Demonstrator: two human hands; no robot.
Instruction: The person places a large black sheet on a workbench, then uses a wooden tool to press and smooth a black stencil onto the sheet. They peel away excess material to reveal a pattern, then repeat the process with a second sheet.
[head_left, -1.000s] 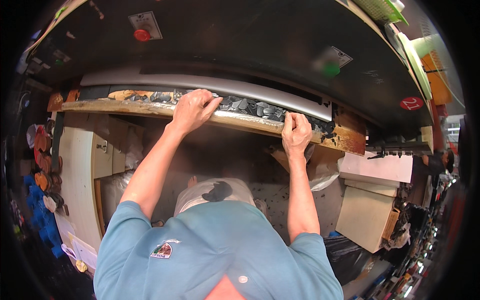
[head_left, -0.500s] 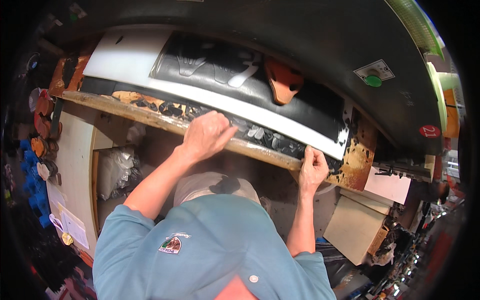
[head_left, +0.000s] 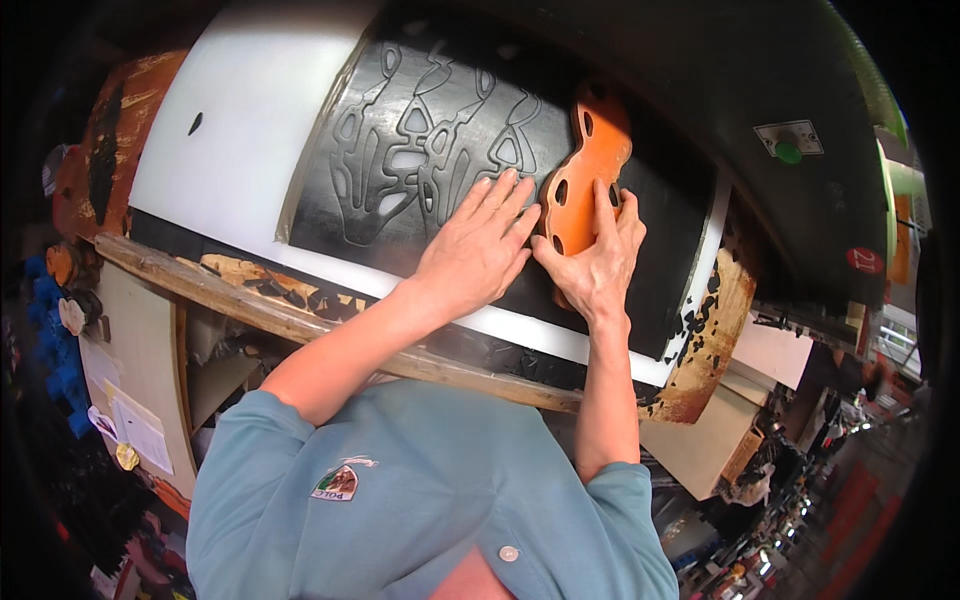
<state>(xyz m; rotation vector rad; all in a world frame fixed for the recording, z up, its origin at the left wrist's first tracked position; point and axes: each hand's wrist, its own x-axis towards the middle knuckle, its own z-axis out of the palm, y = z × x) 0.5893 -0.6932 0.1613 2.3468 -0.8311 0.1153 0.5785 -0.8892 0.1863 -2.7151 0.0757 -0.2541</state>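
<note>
Matt black rubbery sheet (head_left: 430,160) cut with outlines, smooth orange cutting die (head_left: 585,175), smooth white board (head_left: 235,130), rough worn wooden edge (head_left: 250,305), soft teal cloth shirt (head_left: 400,500)

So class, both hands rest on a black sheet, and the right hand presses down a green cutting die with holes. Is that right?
Not quite: the cutting die is orange, not green, as the head view shows. The rest holds: the left hand and right hand rest on the black sheet, the right one pressing the die.

A worn wooden ledge (head_left: 300,318) runs below the white board (head_left: 240,140). A green button (head_left: 789,153) sits on the dark machine head (head_left: 760,80), a red round sticker (head_left: 864,260) further right. Papers (head_left: 130,425) hang at lower left. Beige boxes (head_left: 705,445) stand at lower right.
</note>
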